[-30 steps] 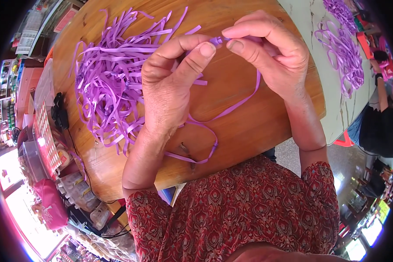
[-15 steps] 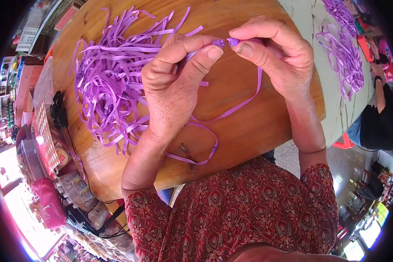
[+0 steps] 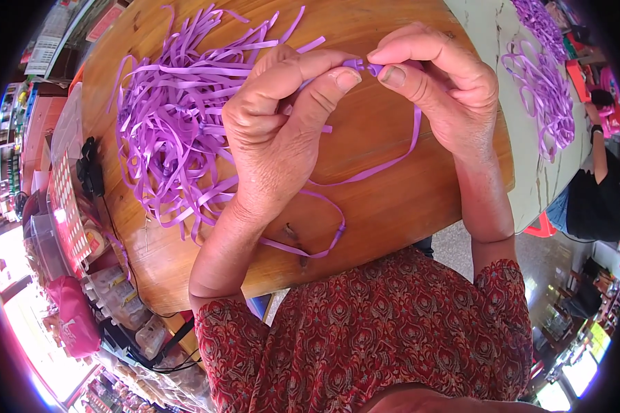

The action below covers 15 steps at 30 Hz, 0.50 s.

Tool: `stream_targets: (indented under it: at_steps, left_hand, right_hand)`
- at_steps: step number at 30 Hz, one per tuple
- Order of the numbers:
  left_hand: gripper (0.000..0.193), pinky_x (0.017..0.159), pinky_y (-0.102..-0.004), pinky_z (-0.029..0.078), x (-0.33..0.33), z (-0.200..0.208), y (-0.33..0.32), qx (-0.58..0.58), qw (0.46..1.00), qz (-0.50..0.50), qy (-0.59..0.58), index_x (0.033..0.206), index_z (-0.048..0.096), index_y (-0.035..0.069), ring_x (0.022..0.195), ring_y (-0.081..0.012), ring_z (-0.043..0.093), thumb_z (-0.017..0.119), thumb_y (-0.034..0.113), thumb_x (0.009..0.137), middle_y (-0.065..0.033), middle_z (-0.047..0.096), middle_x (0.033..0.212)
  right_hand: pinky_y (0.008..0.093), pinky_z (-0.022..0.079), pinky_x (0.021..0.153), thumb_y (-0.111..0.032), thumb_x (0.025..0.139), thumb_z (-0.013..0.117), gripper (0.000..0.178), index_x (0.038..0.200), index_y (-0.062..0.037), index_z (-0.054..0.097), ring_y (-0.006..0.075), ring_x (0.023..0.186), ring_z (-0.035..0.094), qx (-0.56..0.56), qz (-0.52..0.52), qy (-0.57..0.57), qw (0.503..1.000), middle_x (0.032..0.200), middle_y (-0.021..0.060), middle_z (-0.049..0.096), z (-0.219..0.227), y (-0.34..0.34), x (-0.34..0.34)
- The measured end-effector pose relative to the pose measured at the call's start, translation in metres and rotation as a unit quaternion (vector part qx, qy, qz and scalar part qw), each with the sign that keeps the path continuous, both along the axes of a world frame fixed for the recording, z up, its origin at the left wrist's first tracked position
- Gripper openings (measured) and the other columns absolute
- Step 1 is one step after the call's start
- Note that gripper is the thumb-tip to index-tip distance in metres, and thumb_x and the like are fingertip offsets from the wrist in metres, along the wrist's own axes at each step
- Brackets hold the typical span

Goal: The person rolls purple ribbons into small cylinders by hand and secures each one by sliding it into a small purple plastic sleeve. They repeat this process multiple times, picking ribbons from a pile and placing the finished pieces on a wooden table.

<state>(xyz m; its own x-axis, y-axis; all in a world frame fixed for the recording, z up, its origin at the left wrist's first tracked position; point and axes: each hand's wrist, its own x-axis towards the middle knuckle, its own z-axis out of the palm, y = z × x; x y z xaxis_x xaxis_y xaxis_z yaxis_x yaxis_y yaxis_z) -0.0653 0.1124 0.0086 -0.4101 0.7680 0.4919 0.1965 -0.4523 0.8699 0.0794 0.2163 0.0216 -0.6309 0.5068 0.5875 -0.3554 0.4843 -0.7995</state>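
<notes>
Above the wooden table (image 3: pixel 386 213), well in from its near edge, a purple ribbon (image 3: pixel 417 131) hangs between two raised hands. The left hand (image 3: pixel 272 134) pinches one small purple end piece (image 3: pixel 355 64) between thumb and forefinger, other fingers curled; the right hand (image 3: pixel 455 89) nips its mate (image 3: pixel 374 69) likewise. These ends face each other across a slight gap, their shared axis running left to right and dipping a little rightward. From the right hand the ribbon drops toward the near edge, then bends left behind the left wrist. Toward the table's left edge sprawls a tangled purple ribbon pile (image 3: pixel 172 131). Beyond the right edge stands a pale veined table (image 3: pixel 530 182) bearing more purple ribbons (image 3: pixel 544 103), with a person in black (image 3: pixel 592 203) beside it.
</notes>
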Motion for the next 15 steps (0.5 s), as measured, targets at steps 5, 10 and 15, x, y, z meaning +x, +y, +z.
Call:
stream_targets:
  at_steps: [5,10,15]
  left_hand:
    - [0.015,0.048,-0.0182,0.033,0.0003,0.0,-0.0003,-0.008,1.0,0.008,0.023,0.091,0.068,0.002,0.055,-0.0044,0.039,0.069,-0.003,0.077,0.001,0.05,0.066]
    - [0.015,0.049,-0.0187,0.033,-0.0002,-0.001,0.0009,0.004,0.999,0.01,0.049,0.091,0.068,0.002,0.055,-0.0049,0.04,0.069,-0.003,0.076,0.0009,0.051,0.066]
    - [0.014,0.05,-0.019,0.033,0.0005,0.001,-0.0004,-0.012,0.999,0.009,0.038,0.089,0.068,0.002,0.056,-0.005,0.04,0.069,-0.003,0.076,-0.0001,0.055,0.068]
  right_hand:
    - [0.0225,0.049,0.077,0.005,0.08,0.063,0.014,0.094,0.0008,0.064,0.0118,0.087,0.061,0.003,0.003,-0.006,1.0,0.093,0.0065,0.064,0.0006,-0.0001,0.0005]
    - [0.0224,0.049,0.076,0.005,0.08,0.063,0.014,0.094,0.0008,0.064,0.0115,0.087,0.061,0.003,-0.001,-0.007,1.0,0.092,0.0063,0.065,0.0,0.0004,0.0008]
    - [0.0222,0.049,0.076,0.005,0.08,0.063,0.014,0.093,0.0009,0.064,0.0113,0.086,0.061,0.008,-0.007,-0.005,1.0,0.091,0.0062,0.065,0.0003,0.0001,0.0008]
